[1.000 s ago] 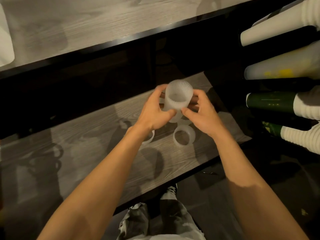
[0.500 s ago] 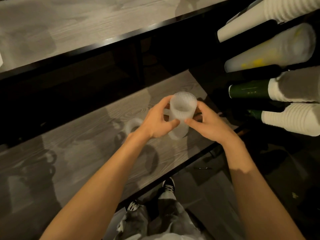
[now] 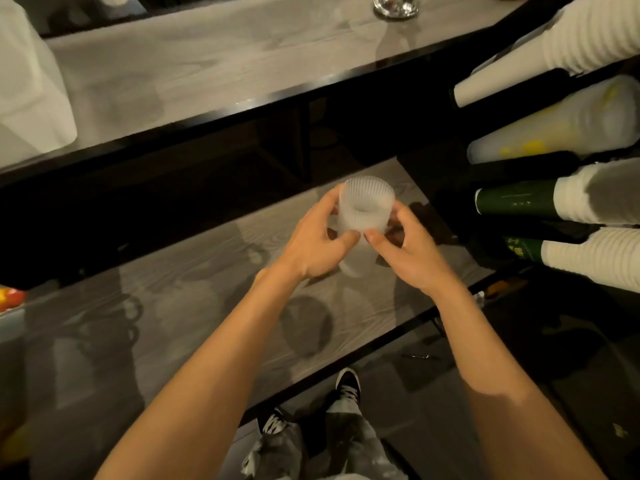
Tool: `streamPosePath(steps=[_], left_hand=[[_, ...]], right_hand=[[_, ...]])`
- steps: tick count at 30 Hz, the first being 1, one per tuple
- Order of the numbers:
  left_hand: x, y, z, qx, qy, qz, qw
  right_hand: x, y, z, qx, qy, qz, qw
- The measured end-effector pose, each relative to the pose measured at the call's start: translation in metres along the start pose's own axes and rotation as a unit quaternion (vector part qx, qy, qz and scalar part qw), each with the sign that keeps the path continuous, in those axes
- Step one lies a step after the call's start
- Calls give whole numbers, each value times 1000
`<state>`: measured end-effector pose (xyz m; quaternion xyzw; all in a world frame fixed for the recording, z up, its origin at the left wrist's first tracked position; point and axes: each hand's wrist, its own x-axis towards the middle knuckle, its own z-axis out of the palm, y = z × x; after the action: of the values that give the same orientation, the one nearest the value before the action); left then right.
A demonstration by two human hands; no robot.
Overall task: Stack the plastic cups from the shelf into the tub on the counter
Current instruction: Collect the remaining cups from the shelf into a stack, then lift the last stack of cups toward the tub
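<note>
Ribbed plastic cup (image 3: 366,206) held between both grips, just above the shelf (image 3: 173,306).
Left grip (image 3: 311,244) and right grip (image 3: 412,251) each clasp the cup's sides. The bench (image 3: 207,64) juts out overhead, with a white tub (image 3: 31,98) at its far left. Sleeved cup stacks (image 3: 588,116) crowd in from the right.

Frosted white ribbed cup (image 3: 366,207); grey wood-grain shelf (image 3: 194,313); dark green sleeves (image 3: 512,201).
</note>
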<state>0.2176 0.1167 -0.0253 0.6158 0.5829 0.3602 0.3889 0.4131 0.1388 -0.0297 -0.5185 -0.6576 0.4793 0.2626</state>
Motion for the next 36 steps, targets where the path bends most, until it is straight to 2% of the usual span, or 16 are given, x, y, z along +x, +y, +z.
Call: streamPosePath(steps=[6,12,22,27,36], left_hand=[[-11,13,-63,-5,76,-7,997],[-42,-13,-88,0,106,-51,993],[-62,-66,-64,-28,93,-114,989],[-63,-75,-57,-21,46,-151,987],[-72,-46,-123,-27,131,-102,986]], right_hand=[[23,-51,29,-34,-12,-86,996],[29,-56,73,-44,-61,-95,993],[26,-15,105,-39,-102,-41,993],[26,-9,109,-41,-108,-20,993],[32,-89,112,-25,-120,-89,988]])
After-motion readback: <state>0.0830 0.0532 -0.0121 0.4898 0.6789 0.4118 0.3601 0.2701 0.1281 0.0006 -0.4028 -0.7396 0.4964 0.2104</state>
